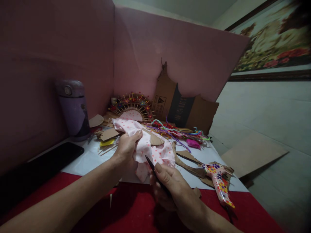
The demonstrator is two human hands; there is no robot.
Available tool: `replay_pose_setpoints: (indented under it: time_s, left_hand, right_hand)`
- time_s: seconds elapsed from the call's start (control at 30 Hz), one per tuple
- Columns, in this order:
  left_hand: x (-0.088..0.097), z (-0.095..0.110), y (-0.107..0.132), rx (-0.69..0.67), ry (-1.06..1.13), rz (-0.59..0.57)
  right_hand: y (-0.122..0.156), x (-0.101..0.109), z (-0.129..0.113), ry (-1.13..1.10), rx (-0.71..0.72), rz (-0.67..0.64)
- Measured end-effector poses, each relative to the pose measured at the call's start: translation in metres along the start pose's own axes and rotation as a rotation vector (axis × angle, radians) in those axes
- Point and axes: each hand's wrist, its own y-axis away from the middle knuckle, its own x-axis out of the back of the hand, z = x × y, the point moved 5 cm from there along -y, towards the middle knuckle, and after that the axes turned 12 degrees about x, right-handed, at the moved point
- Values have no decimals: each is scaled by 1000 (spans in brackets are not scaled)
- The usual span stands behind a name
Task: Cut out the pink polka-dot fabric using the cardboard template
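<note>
My left hand [126, 145], thumb uppermost, grips the red-dotted cloth [143, 147] at the dial's centre, above the tabletop [136, 210]; a brown cardboard piece [155, 139] lies against it. My right hand [175, 184] has its fingers closed round a black pointed tool [151, 164], tip at the cloth's near edge, six o'clock; contact cannot be told. Surrounding: purple bottle [75, 113], ten o'clock; half-round stick piece [131, 115], eleven; printed cardboard [167, 100], one; flower-patterned gun-shaped tool [217, 181], four.
</note>
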Motion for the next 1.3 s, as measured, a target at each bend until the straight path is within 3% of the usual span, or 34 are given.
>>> replay_pose_setpoints:
  time_s: [0.4, 1.3]
  left_hand:
    - [-5, -6, 6, 88, -28, -22]
    - [-2, -7, 2, 73, -75, 4]
  right_hand:
    - [1, -2, -3, 126, 139, -67]
    - [0, -1, -3, 167, 127, -79]
